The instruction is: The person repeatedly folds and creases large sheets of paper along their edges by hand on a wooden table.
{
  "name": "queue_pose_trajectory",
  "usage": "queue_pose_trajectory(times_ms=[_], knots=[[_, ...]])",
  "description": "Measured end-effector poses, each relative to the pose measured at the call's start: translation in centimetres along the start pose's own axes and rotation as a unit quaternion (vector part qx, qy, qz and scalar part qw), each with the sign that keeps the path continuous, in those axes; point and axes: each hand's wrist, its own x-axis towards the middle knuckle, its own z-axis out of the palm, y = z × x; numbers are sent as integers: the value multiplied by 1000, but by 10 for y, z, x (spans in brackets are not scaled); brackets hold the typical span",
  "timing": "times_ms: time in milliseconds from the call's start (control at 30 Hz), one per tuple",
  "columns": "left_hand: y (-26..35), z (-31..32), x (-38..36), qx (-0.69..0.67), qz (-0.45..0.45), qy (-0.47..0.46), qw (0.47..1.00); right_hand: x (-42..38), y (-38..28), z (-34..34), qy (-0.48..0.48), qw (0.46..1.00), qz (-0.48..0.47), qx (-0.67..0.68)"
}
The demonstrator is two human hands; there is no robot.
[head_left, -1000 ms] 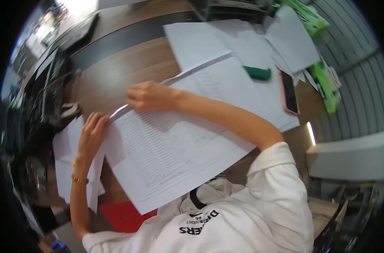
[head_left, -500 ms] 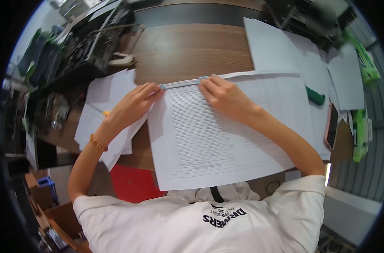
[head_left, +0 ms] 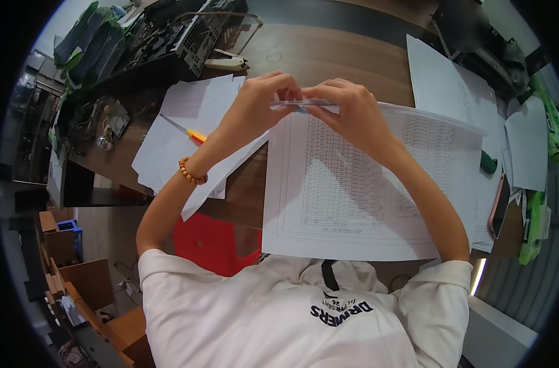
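A large printed sheet [head_left: 353,202] with a dense table of rows hangs over the desk's near edge. My left hand [head_left: 268,95] is closed in a pinch on its far edge, near the left corner. Right beside it, my right hand [head_left: 347,101] pinches that same edge, the fingertips of both hands almost touching. Between them the edge looks narrowly folded and lifted off the desk. My fingers hide part of this fold. A beaded bracelet circles my left wrist.
Loose papers [head_left: 190,122] lie on the left with a yellow-handled screwdriver [head_left: 195,136] on them. An opened metal computer case [head_left: 199,40] stands behind. More white sheets [head_left: 454,86], a green cylindrical object [head_left: 488,162] and a phone [head_left: 499,205] are at right. A red stool [head_left: 209,242] is below.
My hands have come together at the sheet's far edge and lifted it; before, they were apart with the edge pressed down. The whole view has shifted, showing more of the left side.
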Motion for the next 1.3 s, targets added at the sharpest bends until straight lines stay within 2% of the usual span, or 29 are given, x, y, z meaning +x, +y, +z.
queue_pose_trajectory(times_ms=[133, 200, 233, 333, 567, 633, 833, 867, 933, 967, 1033, 1100, 1200, 1300], knots=[[9, -11, -12, -70, -23, 67, 995, 2, -6, -3, 44, 998, -48, 25], [3, -16, -23, -282, -92, 43, 954, -2, -8, -11, 83, 994, -62, 25], [2, -18, -26, -305, -113, 38, 945, -3, -9, -14, 82, 994, -63, 27], [9, -12, -31, -352, -87, 88, 928, -5, -14, -21, 104, 991, -77, 38], [17, -11, -31, -325, -51, 112, 938, -6, -18, -28, 86, 993, -63, 50], [17, -11, -31, -248, -30, 137, 959, -6, -18, -32, 77, 994, -55, 47], [21, -3, -30, -277, -2, 174, 945, -5, -16, -35, 35, 991, -4, 127], [22, -5, -28, -278, -1, 171, 945, -5, -16, -36, 21, 992, 10, 125], [26, -13, -22, -206, -3, 76, 976, -3, -18, -39, 7, 992, 25, 123], [27, -14, -21, -207, -4, 75, 975, -1, -19, -41, -16, 988, 41, 151], [29, -14, -19, -256, -67, 41, 963, 1, -16, -41, -41, 982, 57, 178], [31, -16, -18, -275, -85, 37, 957, 4, -9, -43, -63, 970, 69, 226], [29, -16, -16, -306, -107, 36, 945, 5, -2, -57, -101, 969, 101, 203], [25, -16, -16, -332, -130, 29, 934, 3, 1, -59, -101, 966, 77, 224]])
